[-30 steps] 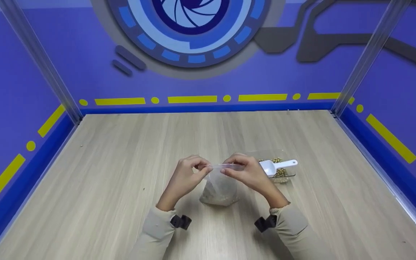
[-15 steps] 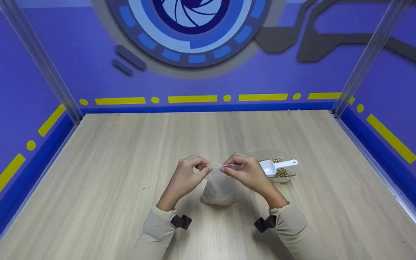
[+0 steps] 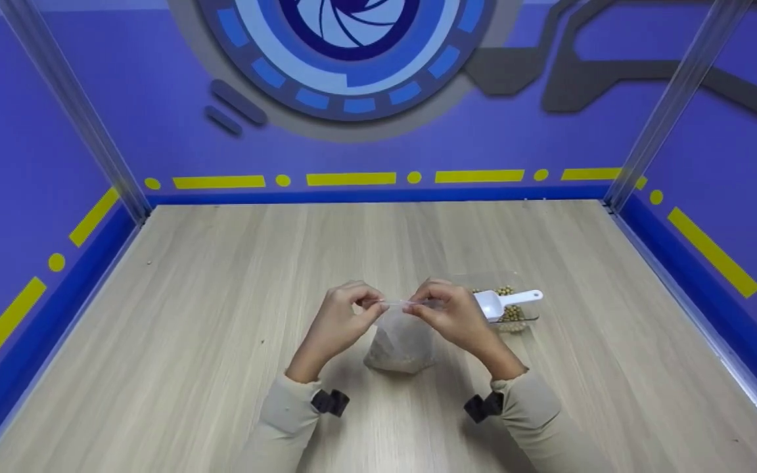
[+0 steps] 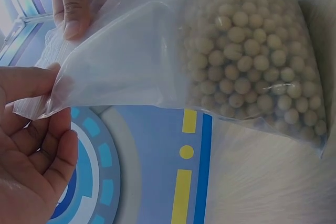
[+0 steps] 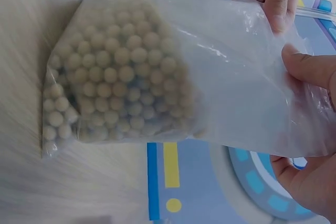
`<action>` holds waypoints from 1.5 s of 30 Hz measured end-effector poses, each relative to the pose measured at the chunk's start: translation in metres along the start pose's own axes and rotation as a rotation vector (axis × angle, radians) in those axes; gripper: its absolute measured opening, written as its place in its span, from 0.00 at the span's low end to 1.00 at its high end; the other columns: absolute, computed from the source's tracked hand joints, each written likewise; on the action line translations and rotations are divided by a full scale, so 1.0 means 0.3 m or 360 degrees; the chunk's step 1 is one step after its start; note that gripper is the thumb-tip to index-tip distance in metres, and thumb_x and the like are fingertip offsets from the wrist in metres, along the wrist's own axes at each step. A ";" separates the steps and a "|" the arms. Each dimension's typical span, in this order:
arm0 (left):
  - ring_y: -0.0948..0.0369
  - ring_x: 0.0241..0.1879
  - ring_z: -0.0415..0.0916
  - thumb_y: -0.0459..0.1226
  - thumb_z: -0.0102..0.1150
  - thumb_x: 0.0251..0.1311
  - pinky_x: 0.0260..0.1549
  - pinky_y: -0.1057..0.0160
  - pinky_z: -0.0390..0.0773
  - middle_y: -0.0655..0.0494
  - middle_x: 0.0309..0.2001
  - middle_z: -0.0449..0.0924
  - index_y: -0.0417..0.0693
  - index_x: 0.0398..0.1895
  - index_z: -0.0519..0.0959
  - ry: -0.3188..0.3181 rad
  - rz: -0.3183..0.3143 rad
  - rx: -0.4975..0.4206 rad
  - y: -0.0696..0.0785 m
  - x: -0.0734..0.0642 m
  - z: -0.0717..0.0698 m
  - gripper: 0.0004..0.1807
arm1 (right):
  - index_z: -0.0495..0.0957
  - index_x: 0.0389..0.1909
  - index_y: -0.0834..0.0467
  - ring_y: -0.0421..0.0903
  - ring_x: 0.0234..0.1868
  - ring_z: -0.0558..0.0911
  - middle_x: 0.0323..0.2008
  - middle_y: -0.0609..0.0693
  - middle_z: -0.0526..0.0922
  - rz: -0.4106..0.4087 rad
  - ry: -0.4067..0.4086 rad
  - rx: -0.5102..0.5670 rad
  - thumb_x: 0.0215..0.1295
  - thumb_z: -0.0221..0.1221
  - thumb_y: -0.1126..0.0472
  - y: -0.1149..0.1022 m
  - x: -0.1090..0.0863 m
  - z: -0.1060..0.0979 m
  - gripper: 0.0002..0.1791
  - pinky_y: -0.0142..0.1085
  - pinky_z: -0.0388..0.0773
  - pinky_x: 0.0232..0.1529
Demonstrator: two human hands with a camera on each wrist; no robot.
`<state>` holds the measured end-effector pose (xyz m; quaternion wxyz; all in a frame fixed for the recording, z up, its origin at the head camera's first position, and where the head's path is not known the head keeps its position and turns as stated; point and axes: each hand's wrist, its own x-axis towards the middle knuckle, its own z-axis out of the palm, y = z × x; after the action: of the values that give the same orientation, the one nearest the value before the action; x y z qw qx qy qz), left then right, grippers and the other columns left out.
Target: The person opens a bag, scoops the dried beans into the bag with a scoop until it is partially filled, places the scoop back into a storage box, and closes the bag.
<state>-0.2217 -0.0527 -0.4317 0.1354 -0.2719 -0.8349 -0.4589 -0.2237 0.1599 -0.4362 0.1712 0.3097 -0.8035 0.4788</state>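
A clear zip bag (image 3: 401, 345) stands on the table in front of me, its lower part filled with small round tan balls (image 4: 247, 51). My left hand (image 3: 341, 322) pinches the left end of the bag's top edge between thumb and fingers. At the other end, my right hand (image 3: 451, 315) pinches the same edge, its thumb on the near side. In the right wrist view the bag (image 5: 231, 77) shows a slack upper half above the balls. Both hands are close together at the zip strip (image 4: 50, 72).
Behind my right hand a clear plastic container (image 3: 529, 318) holds more balls. A white scoop (image 3: 490, 305) lies across it, handle pointing right. Blue printed walls (image 3: 378, 151) enclose the wooden table (image 3: 221, 276) at the back and sides.
My right thumb and fingers have shifted very slightly to the right along the bag's top edge. The left hand, bag and scoop look the same.
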 end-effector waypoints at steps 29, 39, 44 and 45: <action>0.65 0.30 0.74 0.34 0.65 0.57 0.34 0.65 0.75 0.58 0.26 0.79 0.45 0.29 0.85 0.0058 0.0120 0.0082 -0.003 0.001 -0.013 0.02 | 0.81 0.25 0.54 0.37 0.26 0.72 0.25 0.44 0.80 -0.0374 -0.0196 -0.0619 0.55 0.67 0.65 -0.016 0.024 -0.090 0.04 0.30 0.71 0.26; 0.65 0.30 0.74 0.35 0.65 0.56 0.35 0.65 0.75 0.59 0.26 0.80 0.46 0.29 0.85 0.0037 0.0078 0.0091 -0.002 0.003 -0.019 0.02 | 0.81 0.25 0.53 0.36 0.24 0.72 0.24 0.42 0.79 -0.0429 -0.0170 -0.0642 0.54 0.67 0.65 -0.008 0.014 -0.113 0.05 0.28 0.69 0.24; 0.65 0.30 0.75 0.34 0.66 0.56 0.35 0.65 0.76 0.58 0.26 0.80 0.45 0.29 0.85 0.0044 0.0070 0.0092 -0.004 0.001 -0.023 0.02 | 0.81 0.24 0.53 0.35 0.24 0.71 0.22 0.41 0.77 -0.0439 -0.0153 -0.0647 0.53 0.67 0.66 0.001 0.012 -0.120 0.05 0.27 0.68 0.24; 0.65 0.30 0.75 0.34 0.66 0.56 0.35 0.65 0.76 0.58 0.26 0.81 0.45 0.29 0.85 0.0045 0.0071 0.0092 -0.004 0.001 -0.023 0.02 | 0.82 0.24 0.53 0.35 0.24 0.71 0.22 0.42 0.78 -0.0443 -0.0155 -0.0636 0.53 0.67 0.66 0.003 0.011 -0.122 0.05 0.28 0.68 0.24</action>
<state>-0.2228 -0.0589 -0.4286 0.1651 -0.2799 -0.8396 -0.4353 -0.2275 0.1911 -0.4173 0.2546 0.4002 -0.8390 0.2668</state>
